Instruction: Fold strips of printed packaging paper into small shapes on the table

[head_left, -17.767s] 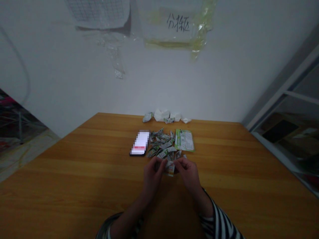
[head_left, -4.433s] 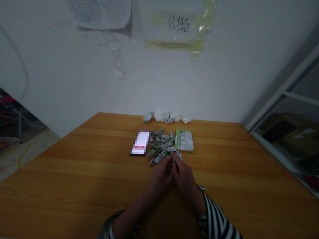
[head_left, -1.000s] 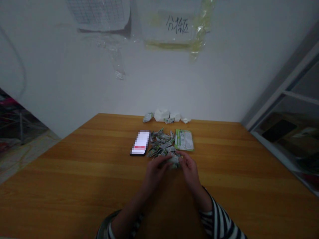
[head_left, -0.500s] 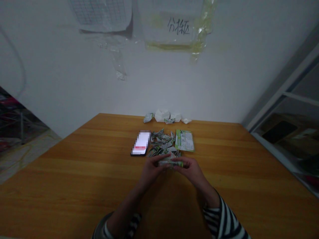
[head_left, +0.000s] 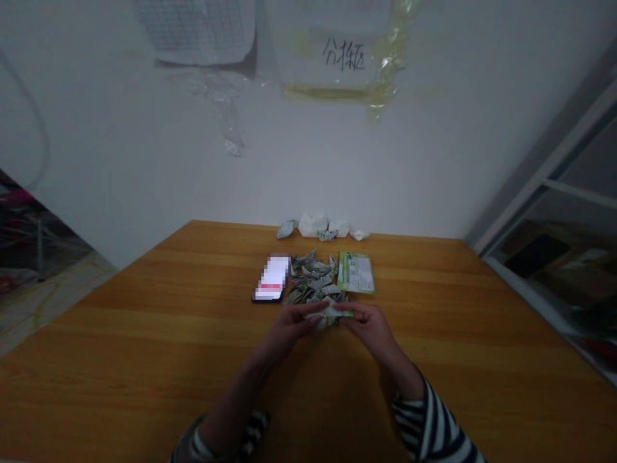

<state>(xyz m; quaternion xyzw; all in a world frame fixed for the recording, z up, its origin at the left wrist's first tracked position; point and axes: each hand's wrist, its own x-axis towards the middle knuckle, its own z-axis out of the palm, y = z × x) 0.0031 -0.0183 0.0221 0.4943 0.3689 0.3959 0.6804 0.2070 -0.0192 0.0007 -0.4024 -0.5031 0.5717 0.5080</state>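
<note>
Between my two hands is a small piece of printed green-and-white paper point(head_left: 330, 314), partly folded. My left hand point(head_left: 293, 323) pinches its left end with thumb and fingers. At its right end, my right hand point(head_left: 367, 321) has a similar pinch. Just beyond them spreads a pile of folded, crumpled paper pieces point(head_left: 315, 276) with the same print. My fingertips cover part of the held paper and the near edge of the pile.
A phone point(head_left: 272, 278) with a lit screen lies left of the pile. To its right is a flat green-and-white printed packet point(head_left: 357, 272). Crumpled white tissues point(head_left: 313, 225) and a balled printed paper point(head_left: 286, 229) sit along the wall on the wooden table point(head_left: 193, 360).
The held paper has changed shape between my fingers, its middle now bent and less flat. My left thumb has shifted slightly; both hands stay in nearly the same place.
</note>
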